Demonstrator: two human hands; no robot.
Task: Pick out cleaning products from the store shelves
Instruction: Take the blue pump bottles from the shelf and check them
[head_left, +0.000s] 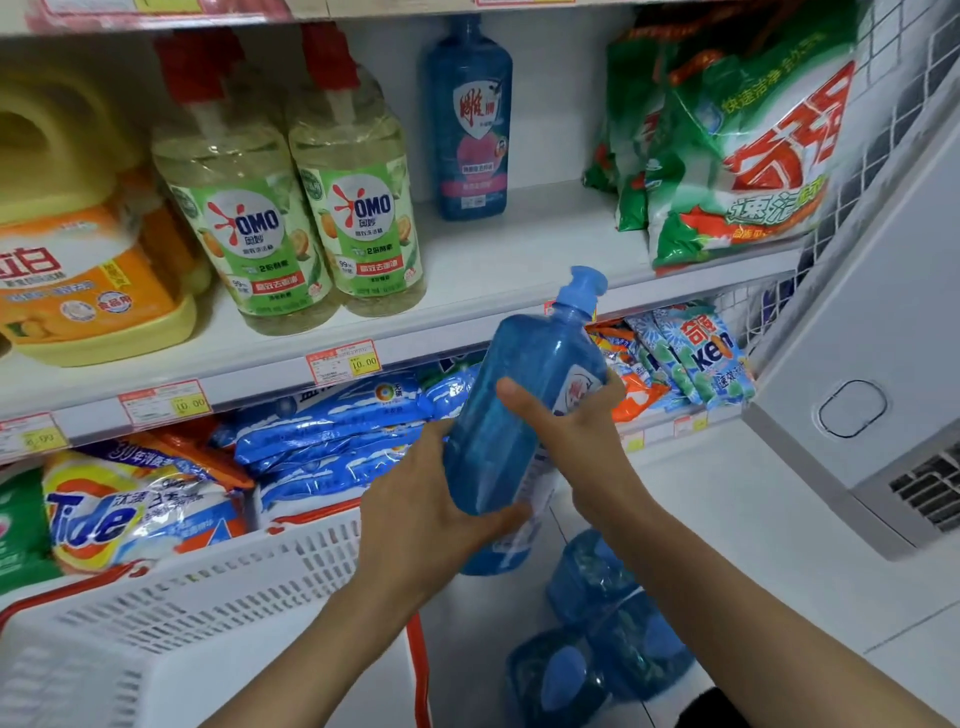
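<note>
Head view: forearms come in from 6 o'clock. Left hand (410, 499) grips the base of the blue bottle (530, 353) and right hand (571, 436) wraps its middle. The pump top tilts toward 1 o'clock. White basket (208, 597) at 8 o'clock, floor bottles (587, 577) at 5, stocked shelf (519, 249) at 12.

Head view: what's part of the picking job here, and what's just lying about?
Job: blue bottle, held by left hand and right hand; basket; soap bottles on the shelf.
Lying about: white appliance; price tags; bottles on the floor.
</note>
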